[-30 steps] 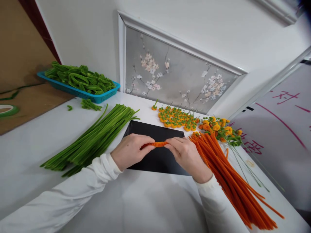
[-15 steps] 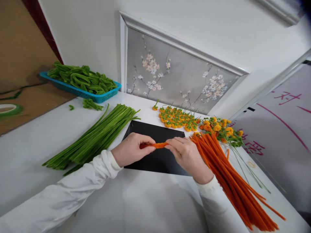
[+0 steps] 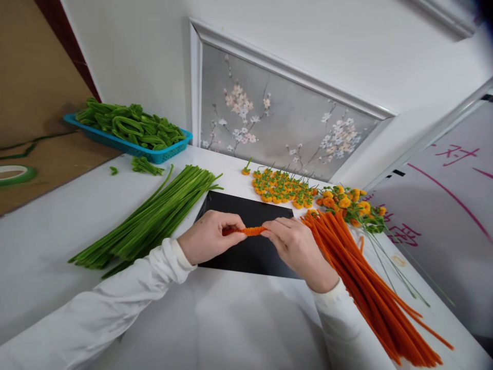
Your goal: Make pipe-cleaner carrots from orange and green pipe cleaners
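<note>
Over a black mat (image 3: 246,257), a short orange pipe cleaner piece (image 3: 253,231), ridged like a tight coil, is stretched level between both hands. My left hand (image 3: 211,235) pinches one end between thumb and fingers. The other end is gripped by the fingertips of my right hand (image 3: 302,249). Beside my right forearm lies a bundle of long orange pipe cleaners (image 3: 362,282). Left of my left hand rests a bundle of long green pipe cleaners (image 3: 154,221). Small orange flower heads with green tops (image 3: 283,186) stand in rows behind the mat.
At the back left sits a blue basket (image 3: 154,154) heaped with looped green pieces (image 3: 131,126). Several finished-looking orange flowers with stems (image 3: 346,203) lie at the right by a whiteboard (image 3: 442,205). A roll of green tape (image 3: 23,176) rests on brown board at far left.
Almost nothing differs. Both hands keep their pinch on the orange pipe cleaner piece, and my left fingers have shifted only very slightly.
</note>
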`<state>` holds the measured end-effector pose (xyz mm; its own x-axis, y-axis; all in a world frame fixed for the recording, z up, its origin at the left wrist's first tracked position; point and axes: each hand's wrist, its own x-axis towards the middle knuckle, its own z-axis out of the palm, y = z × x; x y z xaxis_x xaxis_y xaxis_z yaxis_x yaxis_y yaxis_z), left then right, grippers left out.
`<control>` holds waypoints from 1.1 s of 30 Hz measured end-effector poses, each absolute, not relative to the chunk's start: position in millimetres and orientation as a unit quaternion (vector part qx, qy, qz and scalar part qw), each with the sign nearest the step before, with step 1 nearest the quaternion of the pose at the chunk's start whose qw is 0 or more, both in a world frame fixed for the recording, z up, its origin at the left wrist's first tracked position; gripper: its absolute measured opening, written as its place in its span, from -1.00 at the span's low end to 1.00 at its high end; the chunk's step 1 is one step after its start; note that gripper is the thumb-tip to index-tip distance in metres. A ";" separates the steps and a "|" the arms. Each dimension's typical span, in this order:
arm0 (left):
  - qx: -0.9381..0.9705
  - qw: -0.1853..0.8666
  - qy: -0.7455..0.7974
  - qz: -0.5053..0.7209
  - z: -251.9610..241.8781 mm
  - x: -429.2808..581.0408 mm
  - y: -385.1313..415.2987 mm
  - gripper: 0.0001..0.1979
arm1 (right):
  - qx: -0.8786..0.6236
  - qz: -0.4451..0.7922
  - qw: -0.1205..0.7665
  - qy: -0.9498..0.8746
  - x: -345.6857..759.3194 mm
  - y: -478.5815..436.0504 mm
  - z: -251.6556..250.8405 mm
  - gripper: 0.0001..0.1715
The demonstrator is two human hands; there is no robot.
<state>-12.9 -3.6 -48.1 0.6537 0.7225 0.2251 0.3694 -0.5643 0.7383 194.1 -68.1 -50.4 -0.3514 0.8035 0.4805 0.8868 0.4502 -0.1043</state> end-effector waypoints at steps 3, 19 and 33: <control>0.849 0.332 0.316 0.265 -48.2 -13.1 -2.9 -0.84 | -0.520 -0.070 0.248 -0.814 195.3 -67.7 -51.4 -0.72; 0.878 0.232 0.313 0.277 -50.6 -11.7 -4.8 -0.88 | -0.514 -0.064 0.256 -0.816 197.6 -66.8 -51.6 -0.78; 0.891 0.219 0.295 0.266 -54.7 -14.7 -0.1 -0.73 | -0.521 0.041 0.308 -0.795 206.1 -61.6 -61.9 -0.75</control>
